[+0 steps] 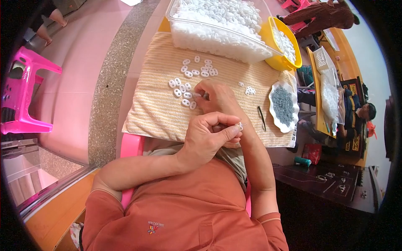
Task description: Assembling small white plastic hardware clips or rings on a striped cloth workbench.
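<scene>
On a striped towel (146,100) lie several white oval pieces with two holes (178,92). My right hand (217,97) reaches in among them, thumb and fingers closed at a white two-holed piece (197,95) partly hidden by the fingertips. Crossing in front of my right forearm, my left hand (206,136) pinches a small whitish piece (240,126) with a thin clear end sticking out; its exact kind is too small to tell. Another loose cluster of two-holed pieces (208,67) sits farther back.
Behind stand a clear bin of white pieces (217,42) and a yellow bucket (274,58). To the right lie tiny white parts (250,90), dark tweezers (261,118) and a scalloped dish (274,113) of small grey parts. A pink stool (29,92) is left; a person (356,111) sits far right.
</scene>
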A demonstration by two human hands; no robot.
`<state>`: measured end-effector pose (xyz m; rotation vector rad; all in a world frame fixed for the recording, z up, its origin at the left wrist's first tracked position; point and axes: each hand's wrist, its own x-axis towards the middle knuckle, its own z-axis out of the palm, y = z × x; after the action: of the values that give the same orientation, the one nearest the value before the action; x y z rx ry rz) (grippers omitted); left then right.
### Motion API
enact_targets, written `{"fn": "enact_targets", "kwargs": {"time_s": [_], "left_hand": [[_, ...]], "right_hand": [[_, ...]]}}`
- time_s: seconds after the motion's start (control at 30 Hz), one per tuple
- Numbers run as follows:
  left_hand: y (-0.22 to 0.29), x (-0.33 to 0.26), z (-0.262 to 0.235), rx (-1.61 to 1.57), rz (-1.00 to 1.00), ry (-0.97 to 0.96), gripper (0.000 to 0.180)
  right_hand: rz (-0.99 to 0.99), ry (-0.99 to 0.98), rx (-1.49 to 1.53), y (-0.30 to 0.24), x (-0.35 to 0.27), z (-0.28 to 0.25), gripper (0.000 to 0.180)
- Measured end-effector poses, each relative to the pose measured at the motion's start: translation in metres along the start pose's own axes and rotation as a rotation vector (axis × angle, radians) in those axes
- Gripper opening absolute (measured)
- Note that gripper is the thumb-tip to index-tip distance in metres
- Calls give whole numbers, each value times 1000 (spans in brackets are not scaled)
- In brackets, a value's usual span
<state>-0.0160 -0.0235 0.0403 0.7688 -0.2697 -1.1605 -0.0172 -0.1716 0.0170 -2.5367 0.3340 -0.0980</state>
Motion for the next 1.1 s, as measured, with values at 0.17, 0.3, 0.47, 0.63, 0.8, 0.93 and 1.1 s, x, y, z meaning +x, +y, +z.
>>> {"fn": "enact_targets", "kwargs": {"time_s": [0.17,0.3,0.47,0.63,0.8,0.93,1.1], "left_hand": [[3,-1,2,17,2,-2,16],[2,-2,3,7,9,2,16],[-1,-1,1,27,19,-3,17],[0,0,2,45,48,19,18],[-1,4,-2,67,48,19,19],[-3,9,-6,95,79,39,18],[-3,18,-11,80,68,72,17]], "right_hand": [[-36,63,152,9,-11,-3,19],[71,15,473,12,-25,-16,17],[21,83,507,25,-41,-20,19],[181,121,774,27,-57,-20,21],[106,234,915,30,-72,-20,20],[140,257,993,29,-79,-24,23],[217,206,957,26,-86,-29,29]]}}
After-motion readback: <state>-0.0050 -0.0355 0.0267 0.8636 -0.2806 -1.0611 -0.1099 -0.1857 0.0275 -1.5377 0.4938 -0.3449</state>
